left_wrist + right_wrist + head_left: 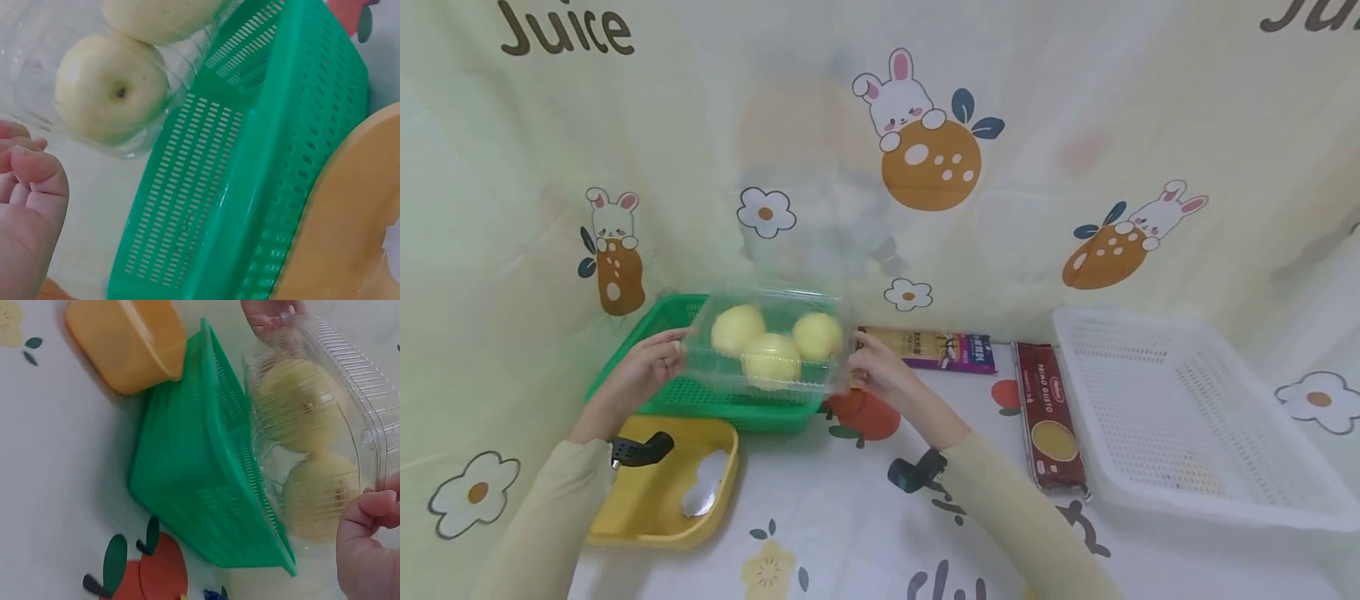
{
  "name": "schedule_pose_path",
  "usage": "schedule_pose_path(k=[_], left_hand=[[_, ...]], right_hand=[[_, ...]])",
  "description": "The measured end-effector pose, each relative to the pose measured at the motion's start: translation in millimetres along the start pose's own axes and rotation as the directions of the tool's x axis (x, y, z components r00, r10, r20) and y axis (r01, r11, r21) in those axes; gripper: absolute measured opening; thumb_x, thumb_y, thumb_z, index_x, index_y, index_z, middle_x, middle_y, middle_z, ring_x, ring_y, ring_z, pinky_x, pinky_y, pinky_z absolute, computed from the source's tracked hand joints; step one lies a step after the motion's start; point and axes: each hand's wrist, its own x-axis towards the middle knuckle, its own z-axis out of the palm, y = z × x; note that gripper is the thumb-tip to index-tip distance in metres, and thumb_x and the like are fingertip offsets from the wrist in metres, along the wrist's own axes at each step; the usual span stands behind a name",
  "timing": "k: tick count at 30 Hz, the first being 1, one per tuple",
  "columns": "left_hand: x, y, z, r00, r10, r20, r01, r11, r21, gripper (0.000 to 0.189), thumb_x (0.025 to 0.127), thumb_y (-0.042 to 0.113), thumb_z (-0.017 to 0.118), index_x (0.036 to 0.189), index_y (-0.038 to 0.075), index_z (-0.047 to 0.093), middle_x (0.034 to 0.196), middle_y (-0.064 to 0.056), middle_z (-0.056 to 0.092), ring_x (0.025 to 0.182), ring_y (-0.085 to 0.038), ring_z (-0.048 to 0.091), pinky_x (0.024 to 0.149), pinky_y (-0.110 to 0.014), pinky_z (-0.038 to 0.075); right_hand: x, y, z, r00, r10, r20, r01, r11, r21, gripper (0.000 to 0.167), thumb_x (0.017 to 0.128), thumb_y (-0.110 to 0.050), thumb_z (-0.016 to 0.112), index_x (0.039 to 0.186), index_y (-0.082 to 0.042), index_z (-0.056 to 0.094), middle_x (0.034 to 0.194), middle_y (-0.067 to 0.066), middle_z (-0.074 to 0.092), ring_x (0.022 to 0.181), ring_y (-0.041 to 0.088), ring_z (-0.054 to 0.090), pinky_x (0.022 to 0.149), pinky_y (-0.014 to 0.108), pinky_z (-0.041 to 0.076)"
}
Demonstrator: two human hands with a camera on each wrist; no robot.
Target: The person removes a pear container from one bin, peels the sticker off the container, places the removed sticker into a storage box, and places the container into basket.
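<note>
A clear plastic clamshell box (790,302) with pale yellow round fruits (772,361) inside is held up between both hands over the green basket (722,410). My left hand (651,367) grips the box's left end, fingers curled at its edge. At the opposite end, my right hand (883,371) pinches the rim between thumb and fingers, which the right wrist view shows closely. The box (272,465) appears closed and slightly tilted. Through its plastic, two fruits (301,406) show in that view. The left wrist view catches a fruit (112,90) with a dark end spot.
A yellow tub (647,479) with a shiny silvery piece (707,483) sits in front of the green basket. Behind my right hand lies a purple-and-gold pasta packet (955,352). Farther right are a red spaghetti packet (1051,417) and a white basket (1195,504). A printed cloth hangs behind.
</note>
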Motion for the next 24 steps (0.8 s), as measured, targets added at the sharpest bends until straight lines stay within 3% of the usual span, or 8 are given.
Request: schedule_pose_path(k=[5, 8, 11, 14, 18, 21, 24], left_hand=[[1.6, 0.9, -12.6, 1.000, 0.007, 0.002, -0.006, 0.991, -0.137, 0.037, 0.095, -0.005, 0.024, 0.110, 0.002, 0.056, 0.075, -0.003, 0.049, 0.065, -0.014, 0.044, 0.063, -0.023, 0.039], [-1.4, 1.5, -19.3, 1.000, -0.030, -0.011, 0.027, 0.984, -0.177, 0.035, 0.095, -0.005, 0.022, 0.113, 0.003, 0.050, 0.072, -0.003, 0.048, 0.062, -0.014, 0.043, 0.063, -0.023, 0.038], [-3.6, 2.8, -21.7, 0.989, -0.117, -0.085, 0.092, 0.964, -0.251, 0.025, 0.097, -0.001, 0.027, 0.112, 0.003, 0.046, 0.070, -0.003, 0.049, 0.061, -0.014, 0.043, 0.062, -0.024, 0.038], [-3.6, 3.3, -21.5, 0.964, -0.198, -0.179, 0.144, 0.951, -0.275, 0.020, 0.097, 0.005, 0.036, 0.107, 0.003, 0.053, 0.071, -0.003, 0.049, 0.061, -0.014, 0.043, 0.060, -0.023, 0.038], [-1.0, 4.6, -24.2, 0.939, -0.199, -0.280, 0.175, 0.978, -0.109, 0.024, 0.096, 0.007, 0.040, 0.098, 0.011, 0.064, 0.078, 0.000, 0.050, 0.060, -0.012, 0.043, 0.058, -0.022, 0.038], [0.1, 3.7, -29.5, 0.928, -0.175, -0.329, 0.184, 0.983, -0.005, 0.027, 0.096, 0.006, 0.039, 0.094, 0.016, 0.065, 0.090, 0.004, 0.053, 0.062, -0.011, 0.042, 0.058, -0.021, 0.038], [-1.8, 2.0, -36.4, 0.904, -0.161, -0.396, 0.212, 0.973, 0.091, 0.022, 0.095, 0.009, 0.041, 0.107, 0.013, 0.060, 0.093, 0.008, 0.053, 0.065, -0.009, 0.041, 0.060, -0.020, 0.038]], right_hand=[[14.3, -2, 11, 0.999, 0.043, -0.016, -0.042, 0.996, 0.084, 0.069, 0.078, 0.016, 0.043, 0.140, -0.007, 0.022, 0.075, 0.007, 0.035, 0.053, 0.011, 0.029, 0.047, 0.021, 0.025], [21.1, -2, 18, 0.997, 0.070, -0.012, -0.069, 0.992, 0.103, 0.071, 0.078, 0.017, 0.043, 0.141, -0.008, 0.021, 0.068, 0.004, 0.033, 0.051, 0.010, 0.029, 0.047, 0.021, 0.025], [27.7, 1, 22, 0.996, 0.085, -0.015, -0.084, 0.993, 0.084, 0.071, 0.078, 0.017, 0.043, 0.141, -0.008, 0.020, 0.063, 0.002, 0.031, 0.051, 0.010, 0.029, 0.048, 0.021, 0.027], [33.1, 5, 23, 0.993, 0.108, -0.040, -0.106, 0.993, 0.052, 0.071, 0.079, 0.018, 0.044, 0.141, -0.008, 0.021, 0.064, 0.002, 0.032, 0.051, 0.010, 0.031, 0.048, 0.021, 0.029], [41.3, 9, 25, 0.990, 0.123, -0.065, -0.123, 0.992, 0.003, 0.071, 0.079, 0.018, 0.046, 0.141, -0.009, 0.024, 0.061, 0.002, 0.033, 0.050, 0.009, 0.032, 0.047, 0.021, 0.032], [47.6, 13, 29, 0.990, 0.118, -0.080, -0.121, 0.992, -0.028, 0.071, 0.078, 0.018, 0.047, 0.140, -0.009, 0.025, 0.059, 0.002, 0.034, 0.049, 0.009, 0.033, 0.047, 0.020, 0.033], [55.2, 20, 35, 0.988, 0.121, -0.097, -0.127, 0.990, -0.055, 0.070, 0.078, 0.018, 0.048, 0.140, -0.007, 0.027, 0.058, 0.002, 0.035, 0.049, 0.009, 0.034, 0.047, 0.020, 0.034]])
